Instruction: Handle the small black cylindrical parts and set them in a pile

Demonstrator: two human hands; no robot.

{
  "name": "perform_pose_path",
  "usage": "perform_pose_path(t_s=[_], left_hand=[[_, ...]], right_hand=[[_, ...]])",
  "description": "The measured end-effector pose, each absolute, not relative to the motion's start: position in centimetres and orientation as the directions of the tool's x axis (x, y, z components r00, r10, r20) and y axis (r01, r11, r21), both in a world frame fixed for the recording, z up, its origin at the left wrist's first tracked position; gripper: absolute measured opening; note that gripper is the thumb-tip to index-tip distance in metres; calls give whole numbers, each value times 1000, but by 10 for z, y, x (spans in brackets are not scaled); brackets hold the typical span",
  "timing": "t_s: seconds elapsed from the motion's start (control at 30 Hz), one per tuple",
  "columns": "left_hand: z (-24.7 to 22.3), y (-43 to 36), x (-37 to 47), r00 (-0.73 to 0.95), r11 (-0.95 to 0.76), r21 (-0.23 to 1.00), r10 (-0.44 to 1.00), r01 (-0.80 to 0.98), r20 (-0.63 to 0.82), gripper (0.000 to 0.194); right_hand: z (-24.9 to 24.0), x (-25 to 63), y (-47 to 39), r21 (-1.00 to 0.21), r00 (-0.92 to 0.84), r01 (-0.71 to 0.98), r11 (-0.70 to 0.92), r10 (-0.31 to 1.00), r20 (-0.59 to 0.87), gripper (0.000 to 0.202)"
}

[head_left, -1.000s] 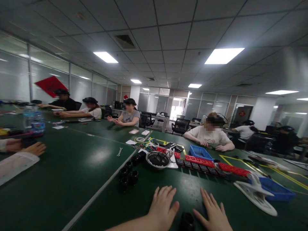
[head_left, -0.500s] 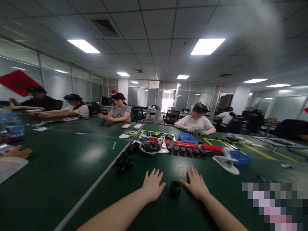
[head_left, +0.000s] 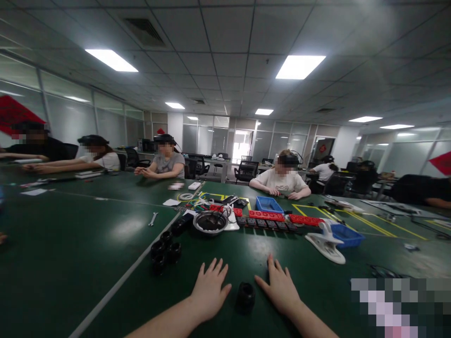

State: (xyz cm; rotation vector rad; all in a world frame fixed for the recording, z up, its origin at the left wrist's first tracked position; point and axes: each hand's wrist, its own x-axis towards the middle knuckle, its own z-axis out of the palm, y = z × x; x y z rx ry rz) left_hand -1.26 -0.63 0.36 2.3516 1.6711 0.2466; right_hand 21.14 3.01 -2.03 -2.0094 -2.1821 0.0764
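My left hand [head_left: 210, 290] lies palm down on the green table [head_left: 116, 263], its fingers spread and nothing in it. A short black cylindrical part [head_left: 245, 295] with a hole in its top stands between my two hands, touched by neither. On its other side my right hand [head_left: 282, 287] rests flat with the fingers apart, also holding nothing. Several similar black parts [head_left: 165, 251] are grouped to the left, beyond my left hand. Behind them is a round metal bowl [head_left: 210, 222] with dark contents.
Red socket strips [head_left: 267, 215] run across the table's middle. A blue tray [head_left: 268, 204], another blue tray [head_left: 347, 234] and a white clamp-like piece [head_left: 326, 244] lie around them. A wrench [head_left: 152, 219] is at the left. Several people sit beyond; one [head_left: 282, 178] faces me.
The camera view has shifted, so the table items appear farther left, and the nearer ones lower. Both hands still lie flat beside the black part. The person's hand at the far left has mostly left the view.
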Motion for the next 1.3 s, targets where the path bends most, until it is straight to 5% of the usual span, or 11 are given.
perform_pose_path(t_s=[0.63,1.3], left_hand=[[-17,23,-23,472,-454,141,872,880,-132,63],[-24,20,-24,477,-470,102,877,877,-63,65]], right_hand=[[-9,219,36,-206,-146,970,131,987,-61,74],[-14,219,38,-189,-158,972,141,984,-82,78]])
